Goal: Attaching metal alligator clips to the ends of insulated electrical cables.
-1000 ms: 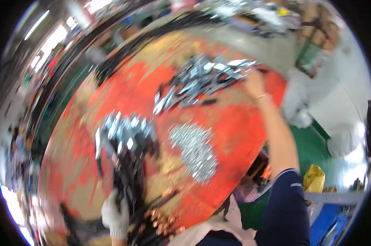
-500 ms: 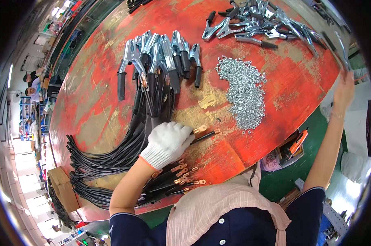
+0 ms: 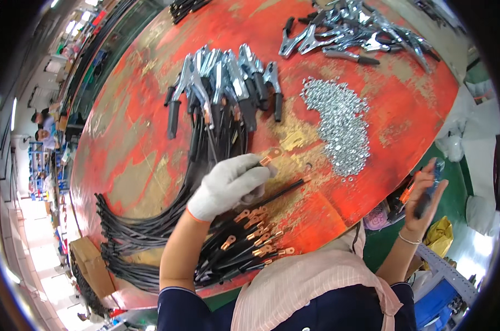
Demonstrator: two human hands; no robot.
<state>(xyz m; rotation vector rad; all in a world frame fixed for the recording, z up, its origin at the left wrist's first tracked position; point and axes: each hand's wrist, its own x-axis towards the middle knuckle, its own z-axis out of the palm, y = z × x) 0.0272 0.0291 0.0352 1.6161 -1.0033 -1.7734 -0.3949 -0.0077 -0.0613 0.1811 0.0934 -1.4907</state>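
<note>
Here's your gloved left hand (image 3: 230,185), fingers curled tight round a black cable end, and the copper cable lug (image 3: 272,155) pokes out past the fingertips, its long axis slanting away from you and rightward. Over to your bare right hand (image 3: 416,222): half open, fingers and thumb around a spring clamp (image 3: 423,206), blurred, so how firm that hold is, I can't tell. And here's the key relation: the clamp sits well right of the lug and a little nearer your body, dark handle toward you, shiny end away, out beyond the table edge. Between your hands, the red tabletop (image 3: 319,212) offers open room up to its curving rim. Just under the lug, a single black cable (image 3: 286,190) points rightward; nearer you, bundled lugged cables (image 3: 222,256) crowd the near edge. Farther out, small silver nuts (image 3: 345,132) spread right of the lug, cabled clamps (image 3: 219,74) cluster ahead, and loose clamps (image 3: 366,36) heap at far right
</note>
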